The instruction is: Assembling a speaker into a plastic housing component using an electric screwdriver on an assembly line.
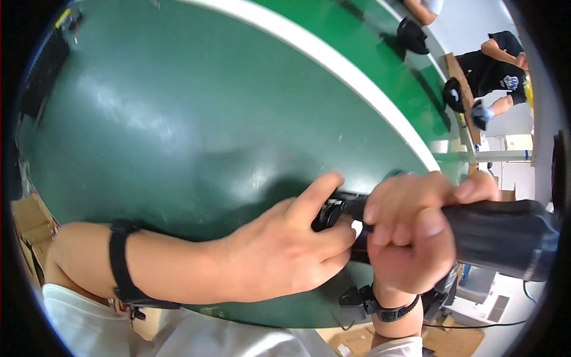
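Note:
My left hand point(291, 256) reaches in from the left and holds a small black part point(326, 215) with a round, ring-like face between its fingers. One finger stretches along the part's far side. My right hand point(410, 232) is wrapped in a fist round a thick black cylindrical tool point(499, 235), which looks like an electric screwdriver. The tool lies sideways, with its wide end to the right and its other end hidden by my fist, close to the black part. Motion blurs the right hand, and the contact between tool and part cannot be made out.
Below my hands spreads a dark green table point(196, 101) with a white edge point(351, 71). Cardboard boxes point(33, 229) stand at the left, with more cardboard point(354, 341) at the bottom. A dark cable point(482, 325) runs at lower right. A person in black point(491, 68) works at far right.

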`<act>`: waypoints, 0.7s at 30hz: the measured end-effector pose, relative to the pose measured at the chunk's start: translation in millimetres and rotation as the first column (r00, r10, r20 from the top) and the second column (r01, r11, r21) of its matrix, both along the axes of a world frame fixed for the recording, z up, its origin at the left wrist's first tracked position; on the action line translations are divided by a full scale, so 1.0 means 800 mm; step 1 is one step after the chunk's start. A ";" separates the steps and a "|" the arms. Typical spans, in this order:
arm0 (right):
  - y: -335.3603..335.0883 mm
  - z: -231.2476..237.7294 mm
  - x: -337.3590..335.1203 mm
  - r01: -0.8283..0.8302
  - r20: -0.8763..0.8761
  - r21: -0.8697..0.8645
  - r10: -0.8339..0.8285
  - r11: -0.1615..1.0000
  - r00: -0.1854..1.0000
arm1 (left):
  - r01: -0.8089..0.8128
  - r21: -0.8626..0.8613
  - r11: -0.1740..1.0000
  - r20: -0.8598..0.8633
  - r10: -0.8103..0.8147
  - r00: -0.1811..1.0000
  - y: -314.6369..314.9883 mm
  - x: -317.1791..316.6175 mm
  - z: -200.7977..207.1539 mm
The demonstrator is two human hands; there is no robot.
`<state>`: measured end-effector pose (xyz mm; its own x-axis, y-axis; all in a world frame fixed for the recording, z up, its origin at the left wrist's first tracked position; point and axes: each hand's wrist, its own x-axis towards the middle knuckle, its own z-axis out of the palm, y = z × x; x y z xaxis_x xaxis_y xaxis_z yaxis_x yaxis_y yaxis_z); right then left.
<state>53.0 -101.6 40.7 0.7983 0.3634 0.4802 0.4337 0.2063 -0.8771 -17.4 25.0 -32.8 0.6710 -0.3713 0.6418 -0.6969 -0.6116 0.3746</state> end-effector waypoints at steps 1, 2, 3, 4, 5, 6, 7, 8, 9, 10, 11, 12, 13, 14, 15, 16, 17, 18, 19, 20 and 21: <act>-0.004 -0.003 0.004 0.036 0.005 -0.023 -0.036 0.999 0.999 | -0.003 -0.054 0.999 -0.058 0.000 0.998 -0.008 -0.001 -0.006; -0.008 -0.004 0.008 0.043 -0.098 0.050 -0.038 0.998 0.994 | -0.009 -0.102 0.995 -0.106 -0.002 0.994 -0.013 0.002 -0.010; -0.033 -0.009 0.012 0.077 -0.111 0.076 -0.069 0.994 0.991 | 0.037 0.010 0.999 -0.071 -0.036 0.997 -0.009 0.003 -0.011; -0.041 0.008 0.017 0.019 -0.037 0.185 -0.012 0.983 0.999 | 0.042 0.017 0.999 -0.082 -0.040 0.996 -0.012 0.005 -0.016; -0.046 0.035 0.011 -0.030 0.028 0.281 0.024 0.959 0.999 | 0.060 0.017 0.998 -0.108 -0.058 0.992 -0.008 0.002 -0.009; -0.056 0.058 0.005 0.011 0.079 0.353 -0.042 0.936 0.996 | 0.076 0.050 0.996 -0.088 -0.071 0.994 0.000 0.001 -0.001; -0.070 0.071 0.003 0.028 0.121 0.434 -0.089 0.900 0.989 | 0.093 0.080 0.992 -0.123 -0.082 0.989 0.008 -0.001 0.007; -0.093 0.086 -0.003 0.115 0.121 0.478 -0.195 0.871 0.973 | 0.136 0.093 0.986 -0.147 -0.121 0.982 0.010 0.001 0.021; -0.105 0.083 0.002 0.153 0.127 0.483 -0.243 0.862 0.962 | 0.136 0.131 0.982 -0.136 -0.118 0.984 0.014 0.000 0.025; -0.114 0.077 0.008 0.226 0.120 0.467 -0.315 0.855 0.942 | 0.138 0.099 0.985 -0.212 -0.115 0.970 0.018 -0.002 0.027; -0.123 0.071 0.013 0.298 0.110 0.447 -0.383 0.843 0.917 | 0.134 0.063 0.989 -0.289 -0.111 0.951 0.021 -0.004 0.030; -0.134 0.061 0.020 0.356 0.113 0.424 -0.439 0.833 0.891 | 0.152 0.088 0.984 -0.322 -0.117 0.940 0.026 -0.002 0.030; -0.141 0.054 0.026 0.440 0.088 0.396 -0.511 0.806 0.855 | 0.138 0.122 0.983 -0.318 -0.093 0.943 0.031 0.002 0.031; -0.146 0.052 0.030 0.506 0.031 0.390 -0.560 0.769 0.828 | 0.186 0.119 0.975 -0.348 -0.134 0.928 0.034 0.007 0.031; -0.152 0.048 0.035 0.567 -0.028 0.378 -0.603 0.732 0.797 | 0.229 0.113 0.967 -0.378 -0.171 0.910 0.038 0.012 0.031; -0.168 0.049 0.038 0.574 -0.042 0.382 -0.607 0.724 0.794 | 0.271 0.118 0.955 -0.376 -0.210 0.903 0.039 0.020 0.040; -0.179 0.046 0.041 0.582 -0.067 0.377 -0.605 0.721 0.793 | 0.248 0.143 0.958 -0.381 -0.178 0.907 0.044 0.026 0.052; -0.181 0.046 0.045 0.604 -0.068 0.357 -0.625 0.712 0.778 | 0.273 0.156 0.949 -0.461 -0.174 0.870 0.051 0.034 0.066; -0.190 0.042 0.049 0.581 -0.058 0.372 -0.607 0.724 0.793 | 0.308 0.160 0.938 -0.536 -0.179 0.825 0.056 0.045 0.082; -0.193 0.043 0.052 0.565 -0.079 0.390 -0.585 0.727 0.807 | 0.306 0.230 0.924 -0.550 -0.137 0.824 0.064 0.054 0.105; -0.199 0.050 0.050 0.557 -0.088 0.407 -0.576 0.724 0.813 | 0.329 0.310 0.892 -0.583 -0.095 0.807 0.070 0.068 0.131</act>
<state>93.1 -261.2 80.5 0.7689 -0.3795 0.5145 0.6176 0.2327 -0.7513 36.8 81.0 72.1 0.7339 -0.6788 -0.0246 -0.5796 -0.6447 0.4985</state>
